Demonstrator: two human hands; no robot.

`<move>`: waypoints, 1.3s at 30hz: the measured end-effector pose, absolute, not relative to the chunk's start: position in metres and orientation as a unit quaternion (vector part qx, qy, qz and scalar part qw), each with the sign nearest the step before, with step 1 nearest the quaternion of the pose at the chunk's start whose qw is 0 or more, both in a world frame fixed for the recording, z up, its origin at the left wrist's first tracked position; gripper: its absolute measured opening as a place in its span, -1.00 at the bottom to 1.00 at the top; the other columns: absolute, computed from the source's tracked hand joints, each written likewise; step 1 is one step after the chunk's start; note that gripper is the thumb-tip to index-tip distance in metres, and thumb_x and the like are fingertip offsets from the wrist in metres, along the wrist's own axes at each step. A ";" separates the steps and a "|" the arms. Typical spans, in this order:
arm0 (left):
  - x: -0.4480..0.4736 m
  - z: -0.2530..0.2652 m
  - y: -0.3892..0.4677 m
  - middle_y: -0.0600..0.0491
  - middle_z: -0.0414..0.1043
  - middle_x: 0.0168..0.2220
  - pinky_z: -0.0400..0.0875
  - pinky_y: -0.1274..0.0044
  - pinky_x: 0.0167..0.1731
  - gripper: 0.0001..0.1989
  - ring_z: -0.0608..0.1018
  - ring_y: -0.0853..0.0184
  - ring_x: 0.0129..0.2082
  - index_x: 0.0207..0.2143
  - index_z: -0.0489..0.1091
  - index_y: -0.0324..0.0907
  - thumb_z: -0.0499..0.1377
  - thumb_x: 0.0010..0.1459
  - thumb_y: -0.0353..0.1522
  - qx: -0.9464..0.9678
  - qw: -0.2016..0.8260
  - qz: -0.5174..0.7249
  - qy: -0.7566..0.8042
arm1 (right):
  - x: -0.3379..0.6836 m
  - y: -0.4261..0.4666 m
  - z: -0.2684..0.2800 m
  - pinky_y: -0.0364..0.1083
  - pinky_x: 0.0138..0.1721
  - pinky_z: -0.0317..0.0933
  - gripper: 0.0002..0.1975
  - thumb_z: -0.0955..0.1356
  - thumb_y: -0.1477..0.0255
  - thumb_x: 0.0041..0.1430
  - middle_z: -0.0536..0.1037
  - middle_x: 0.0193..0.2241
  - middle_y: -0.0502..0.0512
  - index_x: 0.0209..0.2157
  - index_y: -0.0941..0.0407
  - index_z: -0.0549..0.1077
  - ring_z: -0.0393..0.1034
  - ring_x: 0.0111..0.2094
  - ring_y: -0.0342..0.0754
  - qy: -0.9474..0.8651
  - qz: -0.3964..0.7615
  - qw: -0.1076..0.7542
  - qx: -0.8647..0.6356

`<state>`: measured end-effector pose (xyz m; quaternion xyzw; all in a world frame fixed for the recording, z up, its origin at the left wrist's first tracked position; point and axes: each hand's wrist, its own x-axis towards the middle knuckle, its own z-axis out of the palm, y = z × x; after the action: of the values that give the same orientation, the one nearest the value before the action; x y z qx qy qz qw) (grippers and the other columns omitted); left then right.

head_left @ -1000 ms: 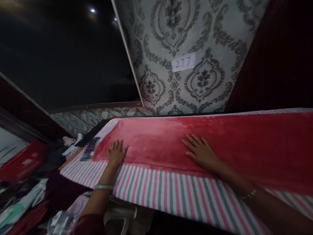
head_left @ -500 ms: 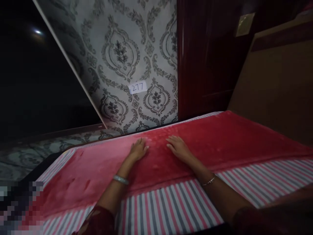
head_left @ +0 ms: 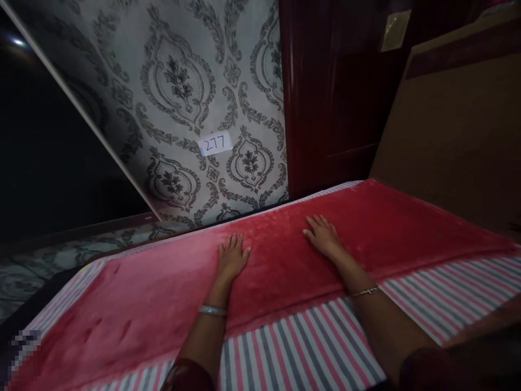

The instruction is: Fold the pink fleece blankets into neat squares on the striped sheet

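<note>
Red cloth (head_left: 280, 271) lies beneath spread, well-parted hands (head_left: 232, 260), striped fabric (head_left: 301, 347) showing past its near edge.

The red plush fabric (head_left: 280, 271) lies spread flat before me, lengthwise on the striped cloth (head_left: 293, 347), its left portion paler pink.

Left hand (head_left: 233, 260), right hand (head_left: 323, 238) flat on red plush cloth (head_left: 280, 277); striped cloth (head_left: 299, 350) beneath; card (head_left: 215, 143) on wall (head_left: 179, 81).

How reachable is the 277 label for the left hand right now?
Probably yes: the left hand lies open, palm down, on the red cloth, and nothing visible blocks the way to the 277 label, though depth is hard to judge.
</note>
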<state>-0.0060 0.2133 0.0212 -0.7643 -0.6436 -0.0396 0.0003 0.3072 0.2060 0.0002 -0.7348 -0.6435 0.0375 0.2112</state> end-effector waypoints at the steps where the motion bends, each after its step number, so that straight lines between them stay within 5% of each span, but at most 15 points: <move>1: -0.005 0.023 0.212 -0.19 -0.14 0.47 -0.04 0.07 0.34 -0.35 0.01 0.04 0.45 0.43 0.02 -0.14 -0.08 0.37 -0.11 -0.762 0.006 -0.052 -0.645 | 0.302 0.205 0.005 0.28 0.31 -0.02 -0.44 0.18 0.24 0.37 0.20 0.36 0.26 0.33 0.09 0.25 -0.02 0.40 0.21 -0.648 0.036 0.210 -0.731; 5: -0.006 0.025 0.210 -0.22 -0.35 0.49 -0.05 0.01 0.33 -0.27 -0.13 -0.02 0.47 0.45 -0.08 -0.19 -0.03 0.35 -0.08 -0.738 0.067 -0.126 -0.659 | 0.264 0.198 0.029 0.23 0.35 -0.08 -0.40 0.20 0.29 0.37 0.13 0.38 0.29 0.37 0.17 0.19 -0.05 0.41 0.21 -0.708 0.049 0.186 -0.679; 10: -0.008 0.022 0.217 -0.20 -0.08 0.46 -0.01 -0.04 0.30 -0.35 0.01 -0.03 0.44 0.42 0.05 -0.12 -0.09 0.37 -0.07 -0.757 0.041 -0.035 -0.651 | 0.208 0.198 0.048 0.14 0.36 -0.11 -0.37 0.23 0.18 0.38 0.05 0.41 0.12 0.41 0.03 0.11 -0.08 0.42 0.08 -0.834 0.082 0.152 -0.524; 15: -0.007 0.020 0.223 -0.16 -0.11 0.47 0.01 -0.02 0.29 -0.35 0.01 -0.02 0.45 0.43 0.01 -0.09 -0.12 0.38 -0.09 -0.753 0.053 0.012 -0.656 | 0.209 0.223 0.042 0.14 0.36 -0.23 -0.48 0.12 0.16 0.45 0.10 0.40 -0.05 0.36 -0.04 0.19 -0.10 0.41 0.01 -0.851 0.065 0.151 -0.499; 23: -0.009 0.015 0.223 -0.16 -0.06 0.45 0.02 -0.01 0.29 -0.38 0.02 -0.01 0.45 0.42 0.03 -0.11 -0.11 0.37 -0.16 -0.753 0.063 0.004 -0.655 | 0.373 0.307 0.016 0.38 0.34 -0.25 -0.44 0.16 0.14 0.41 0.03 0.42 0.17 0.36 -0.02 0.22 -0.17 0.43 0.21 -0.785 0.053 0.085 -0.611; 31: -0.014 0.010 0.227 -0.09 -0.06 0.46 0.00 0.02 0.31 -0.36 0.00 0.05 0.45 0.43 0.01 -0.16 -0.18 0.35 -0.18 -0.748 0.071 0.026 -0.659 | 0.579 0.312 -0.007 0.44 0.31 -0.17 -0.39 0.05 0.07 0.41 -0.04 0.45 0.06 0.42 -0.12 0.07 -0.18 0.43 0.25 -0.585 0.013 0.076 -0.808; 39: -0.033 -0.008 0.236 -0.02 -0.01 0.44 0.02 0.02 0.30 -0.31 0.01 0.07 0.45 0.40 0.09 -0.15 -0.17 0.28 -0.14 -0.759 0.070 0.003 -0.647 | 0.629 0.305 -0.014 0.42 0.24 0.07 -0.33 0.02 -0.03 0.38 -0.03 0.45 0.05 0.42 -0.12 0.05 0.05 0.36 0.33 -0.545 0.029 0.091 -0.833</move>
<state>-0.0332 0.2362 -0.0077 -0.7589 -0.6474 0.0028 0.0701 0.6292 0.3053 -0.0139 -0.8327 -0.5455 0.0290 0.0908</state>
